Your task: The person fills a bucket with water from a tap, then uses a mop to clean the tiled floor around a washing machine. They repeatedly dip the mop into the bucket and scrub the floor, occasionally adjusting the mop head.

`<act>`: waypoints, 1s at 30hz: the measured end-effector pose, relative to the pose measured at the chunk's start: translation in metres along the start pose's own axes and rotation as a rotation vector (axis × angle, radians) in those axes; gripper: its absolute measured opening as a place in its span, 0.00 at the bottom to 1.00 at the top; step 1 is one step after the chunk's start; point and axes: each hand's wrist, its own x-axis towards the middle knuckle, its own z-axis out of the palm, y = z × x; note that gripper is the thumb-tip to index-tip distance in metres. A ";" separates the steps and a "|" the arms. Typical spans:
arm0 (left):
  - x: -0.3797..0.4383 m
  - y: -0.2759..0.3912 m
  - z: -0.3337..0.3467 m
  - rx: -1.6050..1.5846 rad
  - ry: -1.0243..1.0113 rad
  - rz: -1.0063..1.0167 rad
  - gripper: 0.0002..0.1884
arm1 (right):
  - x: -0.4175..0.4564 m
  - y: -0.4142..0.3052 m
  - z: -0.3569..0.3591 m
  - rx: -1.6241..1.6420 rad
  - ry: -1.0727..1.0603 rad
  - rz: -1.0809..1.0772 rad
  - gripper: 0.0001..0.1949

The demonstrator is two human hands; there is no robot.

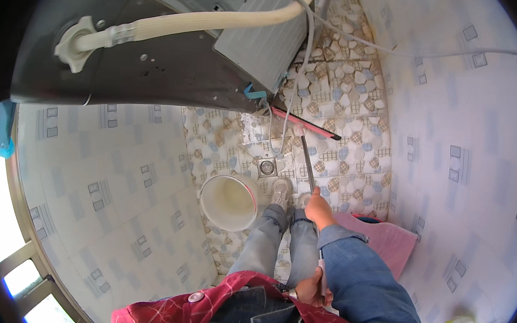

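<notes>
A long-handled floor squeegee with a pink and black head rests across the patterned floor tiles beside the washing machine's lower corner. Around its metal pole my right hand is closed, partway down. My left hand grips the pink upper end of the handle close to my body. Just left of the pole lies a round floor drain in a square frame. A white bucket with some cloudy liquid stands left of my feet.
The washing machine fills the upper left, with a cream ribbed hose attached. A thin grey hose hangs to the floor near the squeegee head. A pink cloth lies at the right, by the tiled wall.
</notes>
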 end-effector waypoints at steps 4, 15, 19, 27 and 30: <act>-0.003 0.027 0.005 0.021 -0.123 -0.036 0.26 | 0.032 -0.011 -0.019 0.056 0.151 -0.060 0.34; -0.010 0.070 -0.104 0.042 -0.058 -0.045 0.28 | 0.052 -0.055 0.071 0.243 0.133 0.074 0.32; -0.043 0.064 -0.115 0.057 -0.084 -0.079 0.28 | 0.003 -0.078 0.063 0.102 0.009 0.108 0.35; -0.014 0.140 -0.103 0.142 -0.184 -0.015 0.28 | 0.126 -0.080 0.041 0.215 0.145 0.142 0.32; -0.037 0.097 -0.128 0.102 -0.098 -0.030 0.29 | 0.071 -0.075 0.107 0.034 0.154 0.121 0.29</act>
